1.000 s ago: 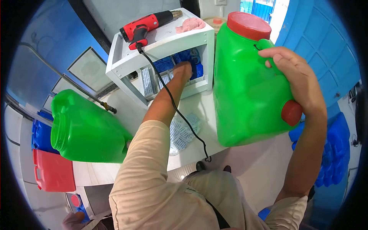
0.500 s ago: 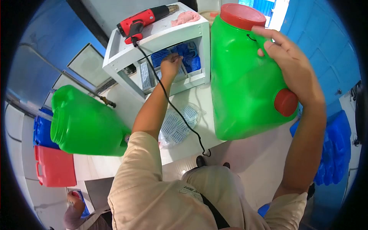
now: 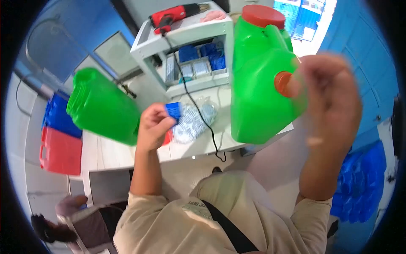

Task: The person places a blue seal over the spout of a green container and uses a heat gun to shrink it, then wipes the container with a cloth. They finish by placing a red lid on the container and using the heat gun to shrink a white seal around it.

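My left hand (image 3: 154, 127) pinches a small blue packet (image 3: 173, 111) between thumb and fingers, over the white bench. Blurred by motion, my right hand (image 3: 330, 93) is raised at the right, beside the orange-red cap (image 3: 283, 84) of a large green container (image 3: 258, 101); whether it touches the container is unclear. That container stands upright and carries a wide red lid (image 3: 263, 16) on top. Behind my left hand lies a clear bag of printed white packets (image 3: 195, 120), with a black cord (image 3: 196, 108) running across it.
A white shelf (image 3: 198, 86) holds blue and white packets; a red heat gun (image 3: 175, 16) and pink cloth (image 3: 214, 16) lie on top. An open green container (image 3: 103, 106) leans at left near red (image 3: 61, 150) and blue ones. Another person (image 3: 84, 224) is at lower left.
My left hand has come out of the shelf, back toward me, with a blue packet. My right hand has left the container's top and moved lower. The view has shifted.
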A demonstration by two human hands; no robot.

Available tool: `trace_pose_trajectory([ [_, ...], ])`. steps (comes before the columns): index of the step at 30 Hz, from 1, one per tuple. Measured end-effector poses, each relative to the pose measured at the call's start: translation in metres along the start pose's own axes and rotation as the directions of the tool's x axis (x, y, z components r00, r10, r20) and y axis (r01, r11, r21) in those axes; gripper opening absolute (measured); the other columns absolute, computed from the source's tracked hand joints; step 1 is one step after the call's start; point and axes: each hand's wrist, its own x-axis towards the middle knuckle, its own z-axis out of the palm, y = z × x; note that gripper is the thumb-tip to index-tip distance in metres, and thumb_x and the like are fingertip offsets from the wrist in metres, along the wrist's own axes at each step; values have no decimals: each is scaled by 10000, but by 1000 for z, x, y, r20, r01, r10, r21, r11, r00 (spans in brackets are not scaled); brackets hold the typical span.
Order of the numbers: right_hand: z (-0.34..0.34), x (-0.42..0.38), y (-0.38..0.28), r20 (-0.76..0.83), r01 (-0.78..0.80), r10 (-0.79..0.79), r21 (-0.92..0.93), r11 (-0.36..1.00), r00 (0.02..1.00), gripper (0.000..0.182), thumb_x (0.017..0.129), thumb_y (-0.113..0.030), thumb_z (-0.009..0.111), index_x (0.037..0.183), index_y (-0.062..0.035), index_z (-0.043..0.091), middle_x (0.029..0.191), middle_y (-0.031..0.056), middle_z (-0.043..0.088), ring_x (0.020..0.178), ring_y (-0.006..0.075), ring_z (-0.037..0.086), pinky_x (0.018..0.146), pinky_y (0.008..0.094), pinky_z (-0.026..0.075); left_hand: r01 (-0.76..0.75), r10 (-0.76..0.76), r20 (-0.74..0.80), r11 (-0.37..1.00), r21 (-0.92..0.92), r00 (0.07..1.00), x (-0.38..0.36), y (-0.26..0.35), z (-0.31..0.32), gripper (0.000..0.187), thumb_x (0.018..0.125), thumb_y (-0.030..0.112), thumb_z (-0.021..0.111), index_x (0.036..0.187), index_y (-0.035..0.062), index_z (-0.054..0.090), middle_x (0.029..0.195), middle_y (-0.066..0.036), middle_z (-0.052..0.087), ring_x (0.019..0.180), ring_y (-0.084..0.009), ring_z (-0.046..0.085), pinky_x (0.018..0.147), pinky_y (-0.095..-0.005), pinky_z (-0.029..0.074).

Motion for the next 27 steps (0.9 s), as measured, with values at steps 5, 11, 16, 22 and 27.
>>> trace_pose_trajectory([
  [5,18,-48,-25,347,-40,-4,121,992,938,181,960,-70,723,1096,6,630,1045,49,627,887,93,604,715,257,503,7,32,302,992,-129,953,2,28,136,230,921,29,744,1125,8,641,1088,-63,695,964,-121,651,868,-291,527],
  [11,-6,-81,29,135,-285,251,457,842,959,194,934,-118,763,997,-11,614,932,50,651,833,101,653,661,245,537,-38,11,379,997,64,926,-1,28,191,320,960,77,708,1244,-32,609,1222,-125,684,1110,-177,657,958,-344,523],
  [16,-38,-101,39,182,-373,338,635,676,923,188,947,-118,756,984,-13,605,920,17,661,820,60,624,669,224,521,18,-65,279,985,169,958,-3,14,227,263,970,16,674,1220,-20,601,1149,-94,687,1031,-134,656,882,-287,531],
  [22,-55,-135,56,447,-562,356,515,647,821,166,960,-93,729,1016,-21,590,929,12,648,799,53,587,693,223,496,-192,145,161,922,335,976,-14,3,255,293,969,49,675,1241,21,568,950,-32,663,836,-85,637,758,-252,530],
  [27,-38,-143,50,375,-558,444,715,420,814,217,981,-96,702,1122,-25,554,949,22,654,845,69,602,742,226,509,49,-63,117,991,122,991,-23,1,256,377,968,-4,663,1298,33,483,1059,-45,652,988,-98,638,862,-281,526],
])
